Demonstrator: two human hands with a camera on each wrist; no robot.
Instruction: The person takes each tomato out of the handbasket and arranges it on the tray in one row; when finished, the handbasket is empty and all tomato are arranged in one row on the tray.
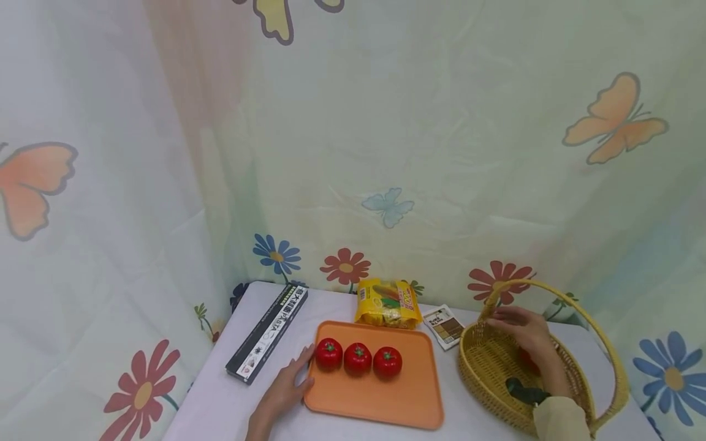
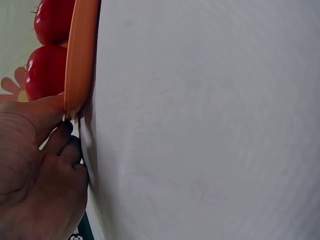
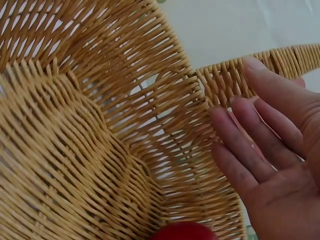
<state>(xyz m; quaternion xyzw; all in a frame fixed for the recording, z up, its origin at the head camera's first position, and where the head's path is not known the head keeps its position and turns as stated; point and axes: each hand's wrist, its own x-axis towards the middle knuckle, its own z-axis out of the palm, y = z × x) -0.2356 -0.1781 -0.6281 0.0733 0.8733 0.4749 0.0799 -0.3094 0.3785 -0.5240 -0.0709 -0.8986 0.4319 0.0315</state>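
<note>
My left hand [image 1: 284, 389] is at the left edge of an orange tray [image 1: 375, 407]. In the left wrist view its thumb lies on the tray's rim and its curled fingers reach underneath, pinching the edge. Three red tomatoes [image 1: 357, 359] form a row on the tray. Over the far end of a wicker basket [image 1: 488, 392], my right hand [image 1: 526, 334] has its fingers loosely extended, holding nothing. Its fingertips are close to the rim where the handle [image 3: 270, 62] joins. Inside the basket a red round thing [image 3: 186, 232] shows partly, largely hidden by the forearm in the head view.
Left of the tray lies a long black-and-white pasta box [image 1: 267, 334]. A yellow packet [image 1: 388, 303] stands behind the tray, and a white-and-brown packet [image 1: 444, 326] lies between tray and basket. A dark object [image 1: 521, 391] appears beside the right wrist. Printed cloth hangs behind the table.
</note>
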